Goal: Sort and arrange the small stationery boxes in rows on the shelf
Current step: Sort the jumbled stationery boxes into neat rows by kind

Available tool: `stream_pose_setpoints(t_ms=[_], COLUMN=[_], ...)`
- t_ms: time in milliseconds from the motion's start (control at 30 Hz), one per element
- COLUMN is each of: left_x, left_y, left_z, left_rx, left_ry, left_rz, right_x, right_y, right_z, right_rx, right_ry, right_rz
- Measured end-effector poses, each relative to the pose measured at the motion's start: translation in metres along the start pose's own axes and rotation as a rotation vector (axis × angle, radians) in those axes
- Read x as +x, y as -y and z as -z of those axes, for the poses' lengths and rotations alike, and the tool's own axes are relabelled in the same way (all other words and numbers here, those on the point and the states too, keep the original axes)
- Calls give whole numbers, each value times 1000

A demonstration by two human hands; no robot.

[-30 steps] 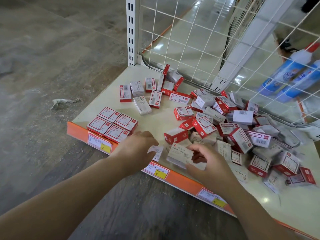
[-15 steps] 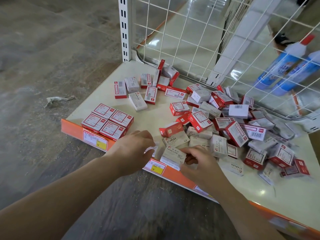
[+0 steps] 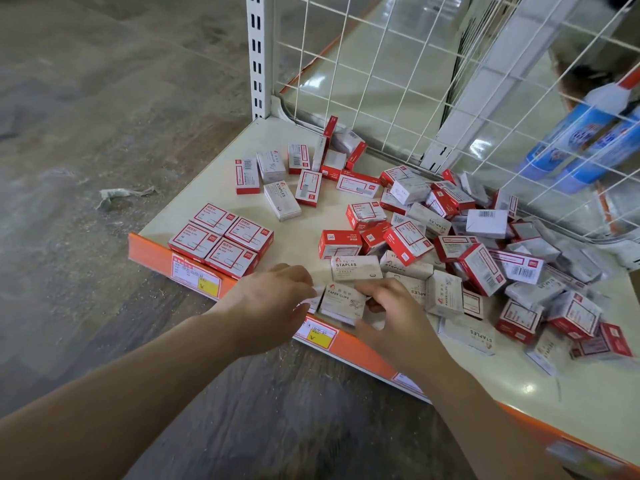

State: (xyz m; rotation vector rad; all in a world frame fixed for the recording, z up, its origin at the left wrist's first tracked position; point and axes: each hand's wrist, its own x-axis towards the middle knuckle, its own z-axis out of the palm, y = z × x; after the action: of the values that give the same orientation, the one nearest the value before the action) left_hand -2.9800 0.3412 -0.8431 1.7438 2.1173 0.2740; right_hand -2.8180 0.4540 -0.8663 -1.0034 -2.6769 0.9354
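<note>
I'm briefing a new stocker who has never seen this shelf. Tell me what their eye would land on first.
First, the big jumbled heap of red and white boxes sprawling over the right half of the shelf against the wire mesh back. Next, the neat block of four red boxes squared up at the front left corner, behind the orange price strip. Between them, at the front edge, the left hand and right hand close around a white paper clips box.

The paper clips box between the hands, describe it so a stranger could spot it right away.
Find the orange price strip along the front edge of the shelf. Just behind it, between the left hand and right hand, lies the white PAPER CLIPS box. The white box directly behind reads STAPLES instead.
</note>
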Motion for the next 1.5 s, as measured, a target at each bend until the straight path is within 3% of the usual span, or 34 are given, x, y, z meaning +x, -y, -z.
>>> stream_pose_setpoints(t_ms=[733, 967, 1267, 1500], left_x=[6, 8, 15, 19], left_y=[-19, -18, -13, 7], left_z=[3, 3, 10, 21], left_rx=[141, 52, -103, -32], left_ry=[113, 75, -151, -108], left_rz=[-15, 28, 228, 292], right_x=[-2, 5, 34, 73], right_y=[7, 7, 17, 28], right_z=[3, 9, 23, 27], right_rx=[10, 12, -28, -256], right_ry=[78, 32, -44, -30], right_rz=[-34, -33, 5, 91])
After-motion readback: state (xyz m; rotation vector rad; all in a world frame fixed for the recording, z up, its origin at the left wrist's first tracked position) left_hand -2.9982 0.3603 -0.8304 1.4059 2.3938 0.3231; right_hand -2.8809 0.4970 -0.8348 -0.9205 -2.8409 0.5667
